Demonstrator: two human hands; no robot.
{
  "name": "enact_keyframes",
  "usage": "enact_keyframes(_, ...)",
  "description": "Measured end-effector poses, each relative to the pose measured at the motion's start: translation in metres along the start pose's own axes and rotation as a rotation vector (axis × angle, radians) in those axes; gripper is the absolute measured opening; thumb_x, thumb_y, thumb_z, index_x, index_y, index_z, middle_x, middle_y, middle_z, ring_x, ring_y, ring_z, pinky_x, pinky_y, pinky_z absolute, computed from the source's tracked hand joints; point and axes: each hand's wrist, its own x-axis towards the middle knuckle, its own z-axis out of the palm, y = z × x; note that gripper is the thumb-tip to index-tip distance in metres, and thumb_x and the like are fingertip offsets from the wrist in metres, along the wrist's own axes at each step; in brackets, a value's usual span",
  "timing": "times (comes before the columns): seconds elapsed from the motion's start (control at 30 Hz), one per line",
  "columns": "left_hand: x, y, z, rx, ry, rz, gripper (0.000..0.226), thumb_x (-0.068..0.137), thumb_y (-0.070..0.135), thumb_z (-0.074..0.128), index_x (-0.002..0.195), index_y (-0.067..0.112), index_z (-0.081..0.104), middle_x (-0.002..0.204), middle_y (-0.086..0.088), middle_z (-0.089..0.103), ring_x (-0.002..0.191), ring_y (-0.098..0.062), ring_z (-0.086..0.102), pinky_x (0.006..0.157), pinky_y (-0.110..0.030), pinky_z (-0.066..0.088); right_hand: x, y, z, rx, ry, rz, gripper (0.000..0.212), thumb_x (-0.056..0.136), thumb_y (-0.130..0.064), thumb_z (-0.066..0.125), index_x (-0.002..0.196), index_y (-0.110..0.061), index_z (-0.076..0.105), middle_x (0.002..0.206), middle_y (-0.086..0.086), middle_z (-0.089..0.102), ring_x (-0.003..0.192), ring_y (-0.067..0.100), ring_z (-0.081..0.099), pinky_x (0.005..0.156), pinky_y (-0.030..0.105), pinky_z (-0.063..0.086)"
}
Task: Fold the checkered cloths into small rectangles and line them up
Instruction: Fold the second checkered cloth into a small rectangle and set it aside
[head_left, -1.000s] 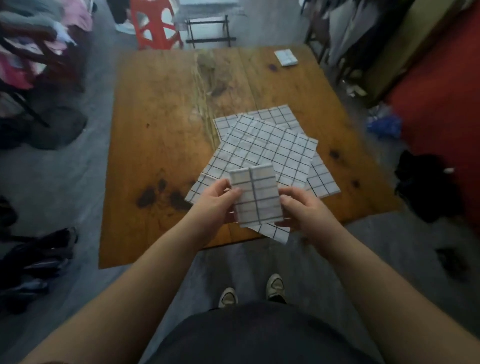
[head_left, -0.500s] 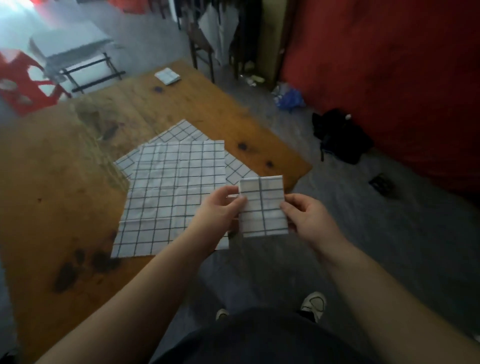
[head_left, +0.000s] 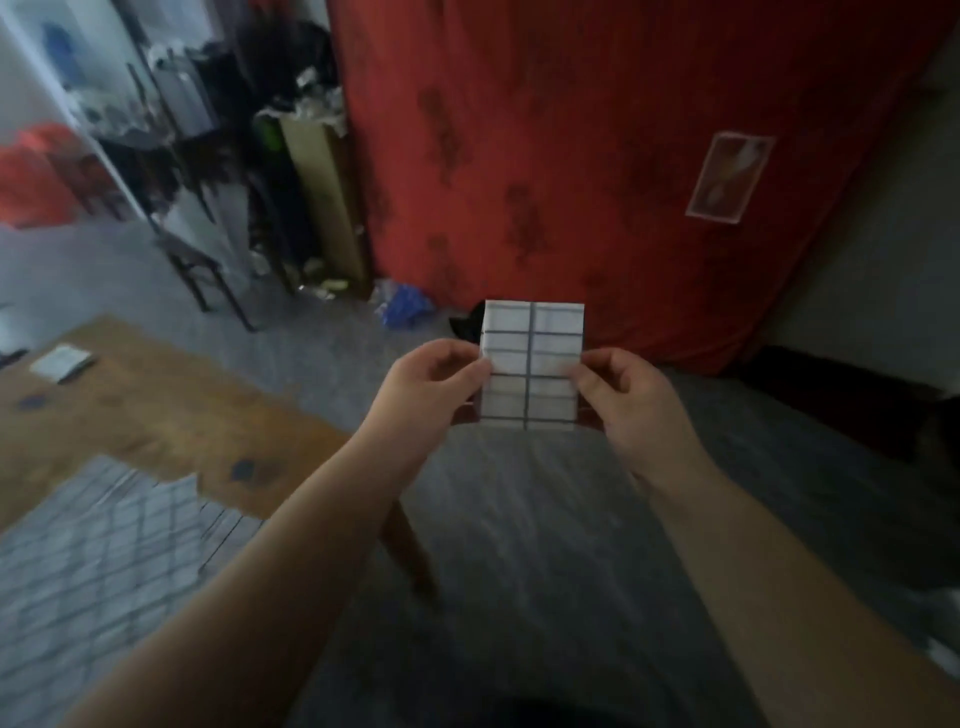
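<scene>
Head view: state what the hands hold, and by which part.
A folded checkered cloth, pinched by both hands: left hand on its left edge, right hand on its right edge, at mid-height.

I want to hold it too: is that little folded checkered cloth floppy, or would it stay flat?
The folded cloth probably holds its shape: it stands flat though the left hand and right hand pinch only its side edges. It seems light: fingertips alone carry it.
</scene>
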Motion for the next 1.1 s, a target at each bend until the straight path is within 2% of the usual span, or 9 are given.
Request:
enact_keyframes(0.1, 0.05, 0.043, 0.065, -0.003, -0.048, 0.14, 0.004, 0.093, 0.015, 0.07, 0.094, 0.014, 0.074, 0.093, -0.01, 0.076, 0.089, -0.031, 0.072, 0.084, -0.045, 0.061, 0.048, -0.035, -0.063, -0.001, 0.104, -0.107, 0.003, 0.094, -0.025, 0.069, 0.092, -0.025, 0.071, 0.095, 0.003, 0.075, 0.091, 0.017, 0.071, 0.08, 0.036, 0.059)
enact_keyframes(0.23, 0.104, 0.087, 0.122, -0.037, -0.072, 0.266, 0.008, 0.094, 0.01, 0.068, 0.088, 0.014, 0.072, 0.084, -0.005, 0.074, 0.079, -0.019, 0.07, 0.076, -0.037, 0.06, 0.1, -0.074, -0.117, -0.05, 0.182, -0.212, 0.009, 0.096, -0.019, 0.066, 0.099, -0.011, 0.069, 0.094, 0.004, 0.074, 0.084, 0.012, 0.069, 0.07, 0.021, 0.056)
enact_keyframes(0.4, 0.168, 0.135, 0.158, -0.045, -0.048, 0.393, 0.013, 0.094, 0.015, 0.069, 0.084, 0.021, 0.074, 0.083, -0.004, 0.076, 0.074, -0.02, 0.07, 0.06, -0.031, 0.056, 0.164, -0.113, -0.149, -0.053, 0.233, -0.319, 0.005, 0.094, -0.023, 0.068, 0.092, -0.019, 0.07, 0.093, 0.006, 0.074, 0.093, 0.026, 0.069, 0.085, 0.046, 0.057)
enact_keyframes(0.47, 0.193, 0.153, 0.167, -0.069, -0.034, 0.428, 0.009, 0.094, 0.014, 0.069, 0.088, 0.018, 0.074, 0.085, -0.007, 0.075, 0.077, -0.02, 0.069, 0.065, -0.033, 0.059, 0.19, -0.127, -0.154, -0.05, 0.24, -0.361, 0.005, 0.094, -0.024, 0.069, 0.091, -0.022, 0.07, 0.093, 0.004, 0.075, 0.093, 0.025, 0.069, 0.086, 0.049, 0.057)
enact_keyframes(0.63, 0.269, 0.18, 0.168, -0.106, -0.036, 0.461, 0.008, 0.092, 0.02, 0.072, 0.086, 0.021, 0.077, 0.091, -0.013, 0.076, 0.085, -0.029, 0.071, 0.085, -0.057, 0.059, 0.262, -0.149, -0.148, -0.026, 0.249, -0.417, 0.004, 0.094, -0.024, 0.068, 0.091, -0.023, 0.07, 0.093, 0.002, 0.075, 0.09, 0.018, 0.071, 0.084, 0.039, 0.059)
enact_keyframes(0.83, 0.385, 0.203, 0.142, -0.111, -0.039, 0.541, 0.008, 0.091, 0.027, 0.071, 0.09, 0.022, 0.077, 0.096, -0.015, 0.075, 0.097, -0.044, 0.07, 0.086, -0.064, 0.056, 0.371, -0.165, -0.115, 0.008, 0.234, -0.443, 0.009, 0.096, -0.022, 0.066, 0.096, -0.014, 0.07, 0.095, 0.009, 0.074, 0.079, 0.01, 0.068, 0.069, 0.021, 0.056)
enact_keyframes(0.93, 0.448, 0.218, 0.121, -0.111, -0.038, 0.556, 0.007, 0.09, 0.027, 0.072, 0.089, 0.022, 0.077, 0.091, -0.012, 0.076, 0.085, -0.033, 0.071, 0.085, -0.06, 0.059, 0.437, -0.172, -0.088, 0.025, 0.244, -0.44, 0.009, 0.095, -0.023, 0.067, 0.092, -0.016, 0.07, 0.09, 0.008, 0.074, 0.078, 0.01, 0.067, 0.07, 0.027, 0.057)
enact_keyframes(1.03, 0.504, 0.227, 0.099, -0.117, -0.028, 0.555, 0.015, 0.094, 0.02, 0.07, 0.082, 0.025, 0.077, 0.085, -0.006, 0.075, 0.08, -0.024, 0.07, 0.074, -0.041, 0.059, 0.499, -0.177, -0.058, 0.051, 0.236, -0.447, 0.008, 0.095, -0.025, 0.068, 0.091, -0.018, 0.07, 0.086, 0.002, 0.073, 0.077, 0.01, 0.067, 0.068, 0.031, 0.056)
enact_keyframes(1.1, 0.538, 0.231, 0.082, -0.126, -0.013, 0.543, 0.017, 0.094, 0.018, 0.069, 0.08, 0.025, 0.077, 0.086, -0.007, 0.075, 0.079, -0.022, 0.07, 0.073, -0.037, 0.058, 0.538, -0.178, -0.037, 0.052, 0.241, -0.472, 0.01, 0.09, -0.031, 0.07, 0.087, -0.022, 0.071, 0.085, 0.002, 0.073, 0.078, 0.014, 0.067, 0.072, 0.042, 0.058)
